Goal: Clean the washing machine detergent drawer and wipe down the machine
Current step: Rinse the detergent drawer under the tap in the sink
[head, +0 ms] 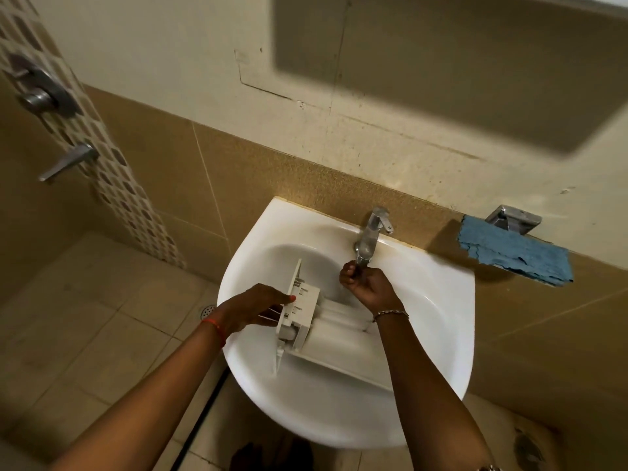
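The white detergent drawer (326, 334) lies across the basin of the white sink (438, 300), its front panel turned to the left. My left hand (251, 305) grips the drawer's left end, thumb on top. My right hand (365, 283) is curled round the tip of the chrome tap (372, 229) at the back of the sink. I see no running water.
A blue cloth (513, 251) hangs on a chrome wall holder (513, 217) to the right of the sink. Shower fittings (40, 93) and a lever tap (68, 161) are on the left wall. A floor drain (208, 311) sits in the tiled floor left of the sink.
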A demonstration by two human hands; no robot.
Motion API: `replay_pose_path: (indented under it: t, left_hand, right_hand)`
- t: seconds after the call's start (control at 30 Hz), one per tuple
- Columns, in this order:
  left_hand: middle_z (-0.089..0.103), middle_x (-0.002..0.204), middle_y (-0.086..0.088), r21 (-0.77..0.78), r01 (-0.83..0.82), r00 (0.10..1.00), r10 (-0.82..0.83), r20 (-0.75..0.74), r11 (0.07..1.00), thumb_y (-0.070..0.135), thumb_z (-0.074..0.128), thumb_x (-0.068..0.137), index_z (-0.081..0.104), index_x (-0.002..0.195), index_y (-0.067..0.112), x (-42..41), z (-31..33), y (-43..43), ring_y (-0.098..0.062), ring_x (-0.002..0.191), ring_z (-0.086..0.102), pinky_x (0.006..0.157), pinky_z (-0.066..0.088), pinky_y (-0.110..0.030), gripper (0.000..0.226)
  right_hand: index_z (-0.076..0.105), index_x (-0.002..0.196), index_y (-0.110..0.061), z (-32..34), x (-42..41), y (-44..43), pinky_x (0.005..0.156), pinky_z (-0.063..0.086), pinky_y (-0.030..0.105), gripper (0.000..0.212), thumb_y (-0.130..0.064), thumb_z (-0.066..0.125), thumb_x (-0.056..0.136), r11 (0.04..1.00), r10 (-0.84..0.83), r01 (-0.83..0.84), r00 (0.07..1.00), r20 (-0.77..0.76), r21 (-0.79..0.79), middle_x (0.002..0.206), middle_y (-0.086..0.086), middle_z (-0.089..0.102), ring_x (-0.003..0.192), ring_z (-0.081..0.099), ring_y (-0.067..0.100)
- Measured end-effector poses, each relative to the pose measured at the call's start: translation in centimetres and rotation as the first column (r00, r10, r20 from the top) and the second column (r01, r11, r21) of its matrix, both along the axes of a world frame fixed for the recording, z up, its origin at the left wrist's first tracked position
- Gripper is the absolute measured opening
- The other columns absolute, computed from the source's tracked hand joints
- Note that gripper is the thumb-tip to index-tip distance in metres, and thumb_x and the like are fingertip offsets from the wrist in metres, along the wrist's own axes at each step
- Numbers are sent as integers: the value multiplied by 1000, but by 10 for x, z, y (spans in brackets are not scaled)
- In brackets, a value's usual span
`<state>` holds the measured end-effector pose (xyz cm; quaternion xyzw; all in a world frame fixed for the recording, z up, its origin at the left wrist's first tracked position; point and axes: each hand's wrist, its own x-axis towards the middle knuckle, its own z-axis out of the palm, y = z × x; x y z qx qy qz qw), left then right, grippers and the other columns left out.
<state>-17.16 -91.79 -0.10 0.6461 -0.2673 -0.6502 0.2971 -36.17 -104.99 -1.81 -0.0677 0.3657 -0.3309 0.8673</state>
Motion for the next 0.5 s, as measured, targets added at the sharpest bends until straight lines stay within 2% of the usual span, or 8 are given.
replay_pose_path:
  t: [0.07, 0.1, 0.17, 0.27, 0.37, 0.43, 0.5]
  left_hand:
    - [69, 91, -6, -13, -20, 1000, 20, 24, 1000, 24, 61, 88, 62, 103, 7, -2, 1, -2, -15, 75, 67, 69, 56, -24, 23]
    - [68, 91, -7, -20, -36, 999, 36, 30, 999, 24, 61, 88, 61, 104, 6, -4, 2, -3, -16, 75, 66, 67, 55, -24, 24]
    - [66, 89, -7, -42, -64, 997, 66, 38, 997, 24, 60, 89, 60, 105, 4, -8, 2, -5, -18, 75, 64, 63, 53, -23, 26]
    - [64, 86, -8, -59, -117, 991, 121, 58, 991, 23, 58, 90, 59, 105, 0, -16, 3, -8, -20, 73, 62, 60, 50, -25, 27]
    - [62, 83, -11, -54, -171, 980, 175, 96, 984, 24, 55, 92, 57, 105, -1, -22, 3, -11, -22, 72, 60, 59, 48, -29, 28]
    - [60, 81, -10, -50, -197, 974, 201, 104, 979, 24, 54, 92, 56, 107, -2, -24, 3, -12, -22, 71, 59, 58, 48, -29, 30]
    - [60, 81, -9, -45, -209, 971, 213, 104, 977, 24, 54, 92, 56, 107, -2, -25, 4, -11, -21, 70, 59, 58, 47, -29, 30]
  right_hand:
    - [50, 57, -5, 5, -2, 7, 41, 37, 22, 25, 14, 57, 42, 984, 166, -167, 986, -22, -55, 53, 6, 46, 46, 46, 14]
    - [51, 57, -7, 10, -2, 11, 39, 38, 21, 25, 13, 58, 44, 964, 254, -258, 965, -60, -70, 53, 5, 46, 44, 46, 14]
    - [52, 60, -10, 21, 3, 20, 39, 38, 18, 18, 8, 50, 65, 920, 364, -382, 915, -177, -87, 53, 2, 47, 44, 47, 12]
    - [54, 74, -6, 34, 11, 31, 47, 47, 19, 26, -2, 34, 91, 823, 484, -551, 808, -335, -139, 58, 5, 59, 50, 59, 15]
    - [59, 85, 7, 45, 17, 41, 68, 57, 30, 30, -7, 35, 97, 706, 542, -680, 698, -468, -197, 76, 17, 67, 71, 68, 26]
    - [59, 86, 8, 49, 16, 43, 70, 56, 29, 30, -8, 36, 98, 680, 556, -713, 654, -514, -172, 83, 19, 63, 78, 64, 28]
    - [58, 84, 6, 48, 11, 41, 65, 56, 27, 29, -8, 37, 97, 720, 516, -679, 661, -545, -143, 82, 19, 61, 77, 61, 27]
